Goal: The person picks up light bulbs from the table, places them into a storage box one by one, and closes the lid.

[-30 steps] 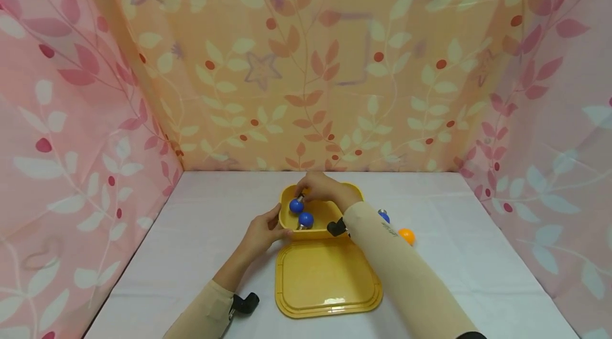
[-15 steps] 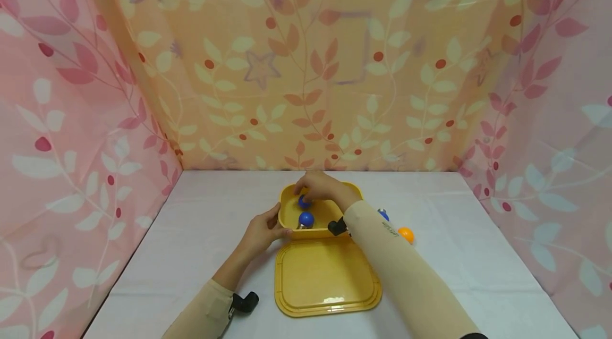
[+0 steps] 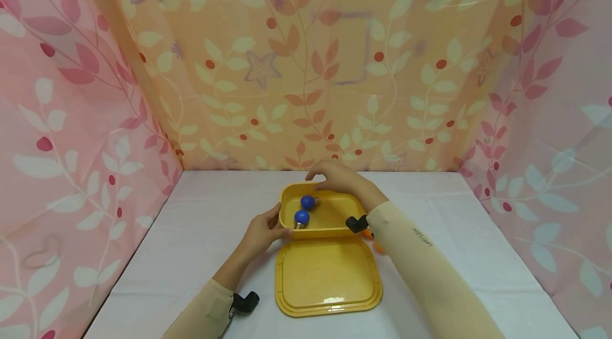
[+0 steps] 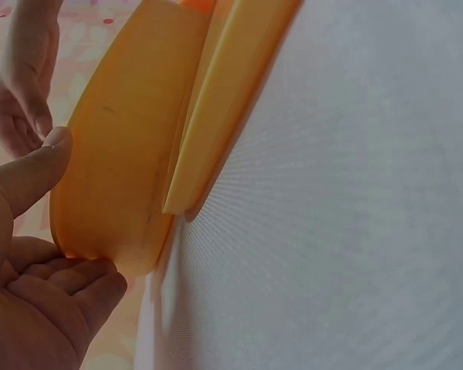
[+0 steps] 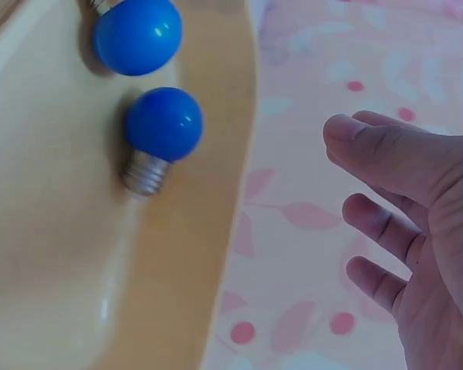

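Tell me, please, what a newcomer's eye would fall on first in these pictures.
Probably the two blue bulbs, lying toward the left inside the yellow box. Next come the left hand, gripping its left end, and the empty right hand near its far side. A yellow lid lies in front.

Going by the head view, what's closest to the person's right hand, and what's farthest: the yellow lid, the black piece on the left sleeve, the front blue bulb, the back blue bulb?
From the right hand:
1. Back blue bulb: inside the yellow box, left side.
2. Front blue bulb: same box, near its front wall.
3. Yellow lid: flat, in front of the box.
4. Black piece: at the left sleeve.
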Available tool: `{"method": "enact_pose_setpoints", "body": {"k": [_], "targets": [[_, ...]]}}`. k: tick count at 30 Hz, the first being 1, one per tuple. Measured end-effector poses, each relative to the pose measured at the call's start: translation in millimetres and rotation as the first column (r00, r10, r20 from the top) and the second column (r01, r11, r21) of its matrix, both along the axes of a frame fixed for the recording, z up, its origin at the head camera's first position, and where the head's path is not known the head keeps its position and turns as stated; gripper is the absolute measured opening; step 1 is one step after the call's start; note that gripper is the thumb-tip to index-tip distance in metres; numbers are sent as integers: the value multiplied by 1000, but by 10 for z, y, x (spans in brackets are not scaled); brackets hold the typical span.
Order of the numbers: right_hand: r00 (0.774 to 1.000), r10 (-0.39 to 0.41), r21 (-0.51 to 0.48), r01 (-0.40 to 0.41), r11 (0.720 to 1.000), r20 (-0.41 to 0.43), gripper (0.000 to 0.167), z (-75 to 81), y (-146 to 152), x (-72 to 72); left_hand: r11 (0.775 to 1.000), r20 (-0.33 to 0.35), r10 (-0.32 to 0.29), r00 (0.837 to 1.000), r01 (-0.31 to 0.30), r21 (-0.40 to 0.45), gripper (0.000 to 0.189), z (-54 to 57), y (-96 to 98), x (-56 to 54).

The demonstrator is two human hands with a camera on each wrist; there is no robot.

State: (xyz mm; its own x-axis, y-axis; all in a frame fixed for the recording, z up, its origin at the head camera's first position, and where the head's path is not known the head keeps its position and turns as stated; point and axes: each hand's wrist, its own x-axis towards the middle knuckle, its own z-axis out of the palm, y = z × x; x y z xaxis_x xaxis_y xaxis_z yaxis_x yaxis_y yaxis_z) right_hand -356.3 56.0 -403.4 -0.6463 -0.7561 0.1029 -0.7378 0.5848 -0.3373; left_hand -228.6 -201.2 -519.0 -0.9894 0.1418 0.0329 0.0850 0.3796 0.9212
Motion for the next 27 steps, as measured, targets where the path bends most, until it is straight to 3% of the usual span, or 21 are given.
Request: {"method": "enact_pose_setpoints", "body": {"k": [6, 14, 21, 27], "targets": [[997, -53, -46, 50, 998, -56, 28, 120, 310, 179, 1000, 4, 8, 1000, -7, -13, 97, -4, 10, -2], [992, -127, -132, 124, 983, -19, 31, 187, 734, 490, 1000, -1, 7, 1000, -7, -4, 98, 8, 18, 9], [985, -163, -190, 150, 970, -54, 33, 194, 1106, 762, 999, 12, 20, 1000, -19, -31, 100, 29, 42, 35], [974, -206, -222, 181, 958, -94, 36, 96, 1388, 931, 1000, 11, 22, 1000, -22, -16, 95, 21, 39, 19]]}}
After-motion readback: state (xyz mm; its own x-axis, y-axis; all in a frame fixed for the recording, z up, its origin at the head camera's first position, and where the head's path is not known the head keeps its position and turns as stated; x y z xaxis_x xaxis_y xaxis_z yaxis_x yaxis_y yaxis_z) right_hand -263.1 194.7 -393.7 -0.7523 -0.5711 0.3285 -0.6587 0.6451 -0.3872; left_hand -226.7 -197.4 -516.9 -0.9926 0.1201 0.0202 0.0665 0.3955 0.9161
